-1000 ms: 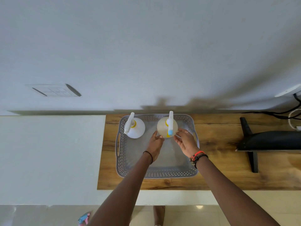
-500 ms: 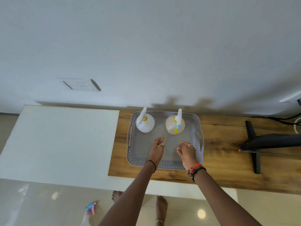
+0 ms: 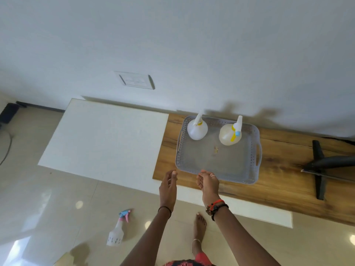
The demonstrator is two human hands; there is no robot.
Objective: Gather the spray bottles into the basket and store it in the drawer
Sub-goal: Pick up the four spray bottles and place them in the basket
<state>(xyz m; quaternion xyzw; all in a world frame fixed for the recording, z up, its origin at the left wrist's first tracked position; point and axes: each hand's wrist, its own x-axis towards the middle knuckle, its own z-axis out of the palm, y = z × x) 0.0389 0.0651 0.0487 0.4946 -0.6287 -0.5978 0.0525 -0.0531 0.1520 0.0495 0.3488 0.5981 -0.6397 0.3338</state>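
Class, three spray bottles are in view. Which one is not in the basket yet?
The pink-and-blue-nozzled bottle, lying on the floor. The other two bottles stand upright inside the grey basket.

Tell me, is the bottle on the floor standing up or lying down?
Lying down. The pink-and-blue spray bottle rests on its side on the floor tiles.

Both hands, left (image 3: 168,186) and right (image 3: 208,181), now off the yellowish bottle (image 3: 229,135), empty.
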